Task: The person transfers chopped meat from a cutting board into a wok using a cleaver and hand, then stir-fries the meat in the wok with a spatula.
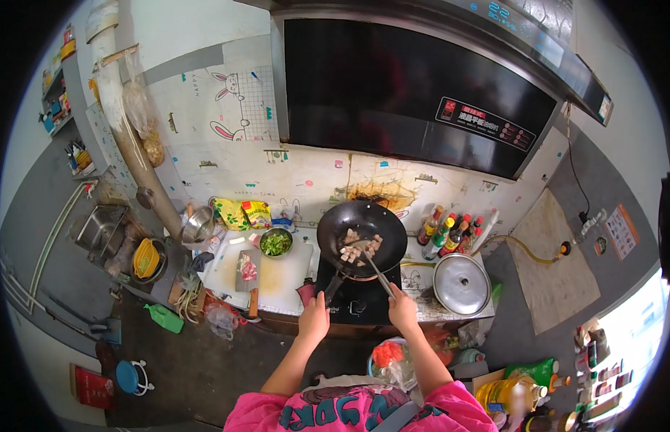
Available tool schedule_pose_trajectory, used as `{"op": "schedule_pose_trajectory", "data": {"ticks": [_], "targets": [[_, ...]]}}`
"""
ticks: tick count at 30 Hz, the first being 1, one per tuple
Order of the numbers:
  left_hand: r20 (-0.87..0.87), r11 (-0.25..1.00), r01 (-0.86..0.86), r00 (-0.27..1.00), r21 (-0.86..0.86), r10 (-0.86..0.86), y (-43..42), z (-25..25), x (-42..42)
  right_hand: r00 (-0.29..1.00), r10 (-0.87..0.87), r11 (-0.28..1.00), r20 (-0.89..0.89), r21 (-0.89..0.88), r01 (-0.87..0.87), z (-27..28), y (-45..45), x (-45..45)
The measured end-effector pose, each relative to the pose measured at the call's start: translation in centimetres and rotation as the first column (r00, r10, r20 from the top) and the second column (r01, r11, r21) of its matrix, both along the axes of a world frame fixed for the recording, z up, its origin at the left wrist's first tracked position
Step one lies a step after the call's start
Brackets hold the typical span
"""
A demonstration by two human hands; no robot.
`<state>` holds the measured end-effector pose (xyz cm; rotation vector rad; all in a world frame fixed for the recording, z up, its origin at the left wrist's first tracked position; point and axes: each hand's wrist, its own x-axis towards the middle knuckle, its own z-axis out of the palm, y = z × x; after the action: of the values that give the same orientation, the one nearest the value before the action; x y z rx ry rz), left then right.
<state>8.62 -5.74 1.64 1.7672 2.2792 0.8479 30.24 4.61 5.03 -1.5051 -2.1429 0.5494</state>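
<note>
The left hand clasps the heavy-looking wok by its handle, the safest hold; the right hand grips a stiff spatula.

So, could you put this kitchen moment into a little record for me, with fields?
Left hand: on the wok's handle
Right hand: holding a long cooking tool
Wok: on the stove, meat pieces inside
Left of stove: cleaver with meat on its blade; bowl of chopped greens
Right of stove: sauce bottles, round metal lid
</note>
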Motion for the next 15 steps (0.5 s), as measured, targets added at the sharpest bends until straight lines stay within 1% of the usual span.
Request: {"op": "schedule_pose_trajectory", "data": {"ticks": [2,5,8,11,12,14,15], "targets": [[0.011,1.000,-0.003,1.000,0.005,0.003,0.0,0.0,0.0,0.998,0.007,1.000,0.055,-0.006,-0.007,0.1,-0.1,-0.5],[0.015,1.000,-0.001,1.000,0.000,0.001,-0.1,0.2,0.0,0.998,-0.013,1.000,0.056,0.010,0.012,-1.0,0.6,-1.3],[0.014,1.000,-0.006,1.000,-0.008,0.007,-0.1,0.3,0.1,0.995,-0.004,1.000,0.105,-0.027,0.007,-1.7,1.5,-2.0],[0.002,1.000,0.000,1.000,0.005,0.000,-0.1,-0.3,-0.1,0.996,0.021,1.000,0.082,-0.023,-0.019,-3.9,3.1,-2.0],[0.005,1.000,-0.004,1.000,-0.001,0.004,-0.1,-0.3,-0.1,1.000,0.001,0.991,0.015,-0.136,0.001,-4.0,3.5,-1.9],[0.011,1.000,-0.004,1.000,-0.015,0.004,0.0,-0.2,0.0,0.992,-0.068,0.933,-0.110,-0.360,0.024,-4.1,4.5,-1.7],[0.009,1.000,0.001,1.000,-0.016,-0.001,0.0,-0.2,0.0,0.990,-0.104,0.950,-0.098,-0.305,0.070,-5.8,5.3,-1.5]]}}
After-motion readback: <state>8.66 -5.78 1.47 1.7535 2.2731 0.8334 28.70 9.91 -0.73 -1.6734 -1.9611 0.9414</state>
